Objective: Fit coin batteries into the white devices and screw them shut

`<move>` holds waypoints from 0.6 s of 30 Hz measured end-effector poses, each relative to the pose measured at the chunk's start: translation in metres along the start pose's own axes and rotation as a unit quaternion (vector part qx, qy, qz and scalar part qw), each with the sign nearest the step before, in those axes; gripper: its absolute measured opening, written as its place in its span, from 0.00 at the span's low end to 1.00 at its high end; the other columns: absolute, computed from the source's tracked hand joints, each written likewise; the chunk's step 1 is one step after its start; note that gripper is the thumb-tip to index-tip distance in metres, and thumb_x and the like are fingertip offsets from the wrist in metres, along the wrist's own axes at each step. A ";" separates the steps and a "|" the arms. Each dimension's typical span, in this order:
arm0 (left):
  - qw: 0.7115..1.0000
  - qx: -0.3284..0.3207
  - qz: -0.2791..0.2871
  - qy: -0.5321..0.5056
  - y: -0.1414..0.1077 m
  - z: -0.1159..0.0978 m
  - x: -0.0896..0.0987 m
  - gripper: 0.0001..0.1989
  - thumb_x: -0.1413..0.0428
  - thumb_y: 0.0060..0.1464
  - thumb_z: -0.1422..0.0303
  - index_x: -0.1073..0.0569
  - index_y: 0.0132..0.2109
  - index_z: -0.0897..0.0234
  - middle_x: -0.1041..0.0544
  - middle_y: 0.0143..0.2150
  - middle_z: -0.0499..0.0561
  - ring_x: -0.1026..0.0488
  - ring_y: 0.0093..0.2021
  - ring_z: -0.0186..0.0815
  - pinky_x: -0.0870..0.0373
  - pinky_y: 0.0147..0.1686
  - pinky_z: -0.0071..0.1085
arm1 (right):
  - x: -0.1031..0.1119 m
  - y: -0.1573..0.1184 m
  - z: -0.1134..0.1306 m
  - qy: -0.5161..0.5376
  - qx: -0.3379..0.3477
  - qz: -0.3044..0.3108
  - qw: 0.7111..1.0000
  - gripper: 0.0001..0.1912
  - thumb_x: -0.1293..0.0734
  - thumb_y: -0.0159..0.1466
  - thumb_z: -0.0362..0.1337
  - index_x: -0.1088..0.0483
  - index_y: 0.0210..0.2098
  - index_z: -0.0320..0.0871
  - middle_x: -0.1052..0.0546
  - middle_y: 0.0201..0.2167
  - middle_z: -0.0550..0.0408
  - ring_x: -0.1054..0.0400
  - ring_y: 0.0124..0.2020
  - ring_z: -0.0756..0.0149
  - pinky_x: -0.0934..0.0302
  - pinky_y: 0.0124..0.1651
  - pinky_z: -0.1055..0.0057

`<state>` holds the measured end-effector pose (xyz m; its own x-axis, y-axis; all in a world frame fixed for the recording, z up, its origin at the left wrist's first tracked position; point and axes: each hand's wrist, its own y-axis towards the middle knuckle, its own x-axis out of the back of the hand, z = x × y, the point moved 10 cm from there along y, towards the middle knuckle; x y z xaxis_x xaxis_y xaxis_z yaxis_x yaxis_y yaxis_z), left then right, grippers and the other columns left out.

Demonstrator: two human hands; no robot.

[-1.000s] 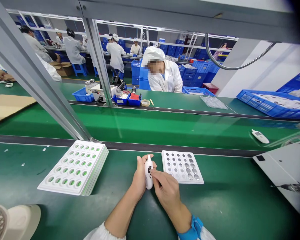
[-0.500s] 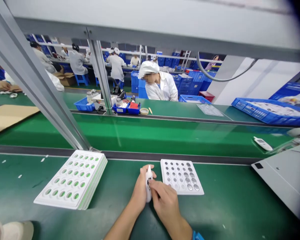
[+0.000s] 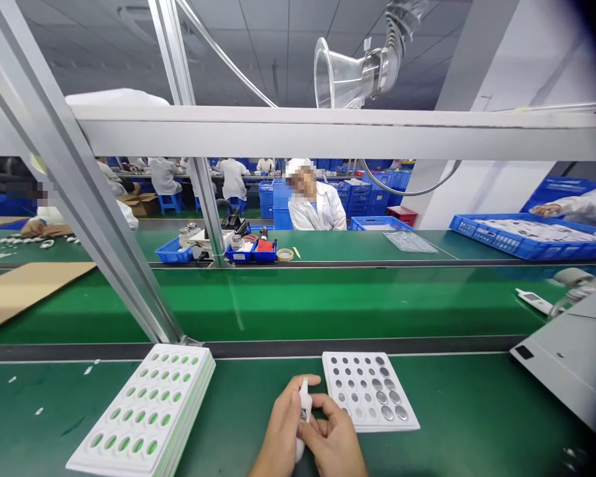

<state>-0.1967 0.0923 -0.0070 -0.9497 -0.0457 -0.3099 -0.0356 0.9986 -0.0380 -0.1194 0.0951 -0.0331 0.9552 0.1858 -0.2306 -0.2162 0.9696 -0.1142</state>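
A small white handheld device [image 3: 305,400] with a narrow tip stands upright between both hands, above the green bench. My left hand [image 3: 281,427] is wrapped round its left side. The fingers of my right hand [image 3: 334,434] press on its right side, near a dark opening. Just right of the hands lies a white tray [image 3: 360,384] with round silver discs in some of its holes. To the left is a stack of white trays [image 3: 129,404] with round holes showing green.
A slanted metal post [image 3: 129,265] rises behind the stack. Beyond runs a green conveyor [image 3: 352,298], with another white device [image 3: 534,300] at its right. A grey machine [image 3: 571,358] stands at right. A person [image 3: 318,202] sits opposite; another person's hand [image 3: 546,209] is over a blue basket [image 3: 501,245].
The head view has tilted up, so the bench appears lower. My left fingers have closed further over the device, and my right hand has turned, its fingers now along the device's right side.
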 end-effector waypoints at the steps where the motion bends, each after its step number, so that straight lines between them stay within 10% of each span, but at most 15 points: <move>1: 1.000 -0.007 -0.001 0.021 0.000 -0.004 0.001 0.28 0.53 0.56 0.46 0.26 0.48 0.65 0.26 0.38 0.57 0.32 0.27 0.35 0.35 0.31 0.32 | -0.004 -0.001 -0.002 0.011 -0.014 0.018 1.000 0.23 0.27 0.51 0.52 0.33 0.34 0.40 0.41 0.13 0.66 0.52 0.14 0.78 0.56 0.20 0.78; 6: 0.994 -0.051 0.001 0.094 0.000 -0.020 -0.001 0.18 0.43 0.53 0.53 0.23 0.42 0.62 0.26 0.48 0.57 0.30 0.47 0.45 0.35 0.46 0.33 | -0.006 -0.002 -0.005 0.043 -0.030 0.026 0.998 0.23 0.27 0.52 0.53 0.38 0.29 0.42 0.48 0.11 0.70 0.59 0.13 0.81 0.65 0.18 0.80; 13: 0.996 -0.031 -0.064 0.045 0.000 -0.009 0.008 0.18 0.38 0.47 0.53 0.24 0.40 0.62 0.24 0.39 0.54 0.28 0.35 0.38 0.33 0.35 0.31 | -0.009 0.010 -0.013 0.074 0.030 0.001 0.997 0.22 0.29 0.52 0.55 0.34 0.28 0.41 0.32 0.17 0.59 0.40 0.17 0.74 0.45 0.22 0.78; 18: 0.986 0.057 -0.150 -0.055 0.008 0.007 0.037 0.23 0.41 0.49 0.52 0.31 0.50 0.57 0.27 0.50 0.54 0.32 0.23 0.29 0.36 0.21 0.29 | -0.010 0.014 -0.018 0.000 0.101 -0.030 0.994 0.31 0.28 0.49 0.44 0.30 0.51 0.42 0.23 0.42 0.46 0.44 0.15 0.79 0.43 0.20 0.77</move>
<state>-0.2297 0.0983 -0.0251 -0.8620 -0.3468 -0.3698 -0.2678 0.9308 -0.2487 -0.1360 0.1038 -0.0500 0.9653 0.1269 -0.2283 -0.1141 0.9911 0.0683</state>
